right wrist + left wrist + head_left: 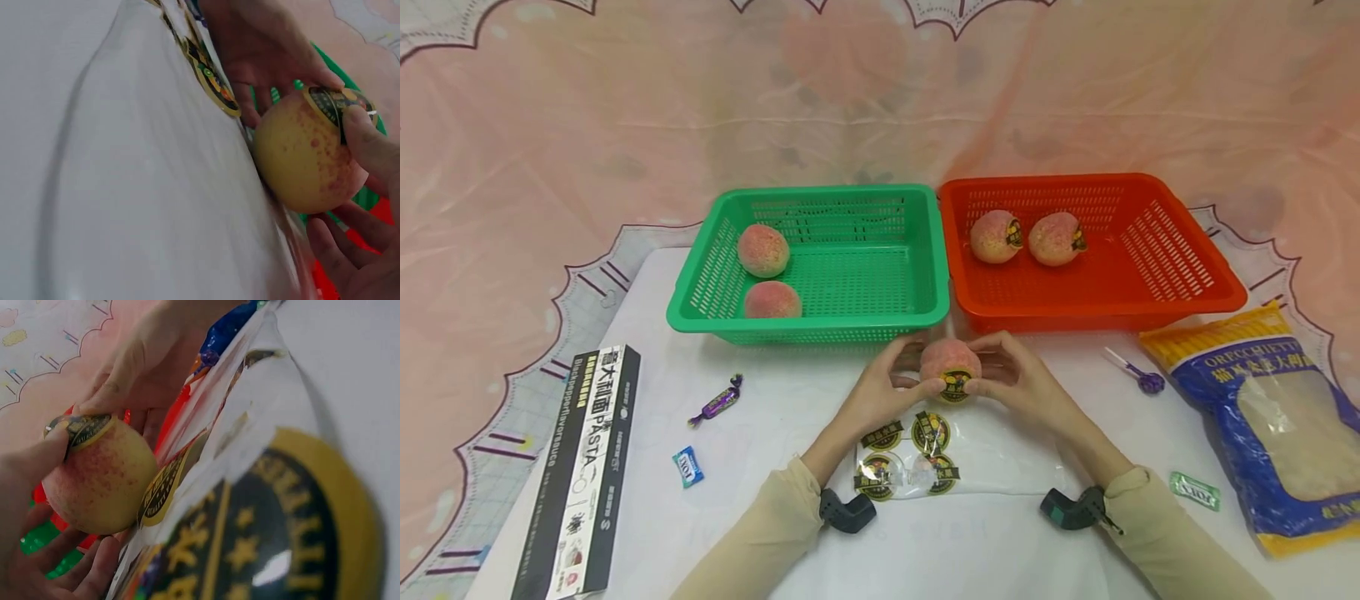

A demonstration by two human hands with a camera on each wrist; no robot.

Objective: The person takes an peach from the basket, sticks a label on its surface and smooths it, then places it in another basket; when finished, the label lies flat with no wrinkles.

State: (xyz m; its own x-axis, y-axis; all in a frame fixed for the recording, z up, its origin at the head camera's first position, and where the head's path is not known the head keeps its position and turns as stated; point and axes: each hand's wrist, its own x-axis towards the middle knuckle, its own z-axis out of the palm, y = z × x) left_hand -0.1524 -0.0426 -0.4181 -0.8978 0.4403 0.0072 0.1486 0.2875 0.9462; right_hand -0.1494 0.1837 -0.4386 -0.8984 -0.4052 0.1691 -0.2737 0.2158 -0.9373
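Note:
A pink and yellow peach rests low over the table between both hands, a black and gold label on its near side. My left hand holds it from the left, thumb on the label's edge. From the other side my right hand grips it, its thumb pressing the label too. In the left wrist view the label lies over the curve of the peach. Below the hands lies a clear-white sticker sheet, several round labels on its left part.
Behind stand a green basket with two unlabelled peaches and a red basket with two labelled peaches. A pasta box and two candies lie left; a lollipop, green candy and pasta bag right.

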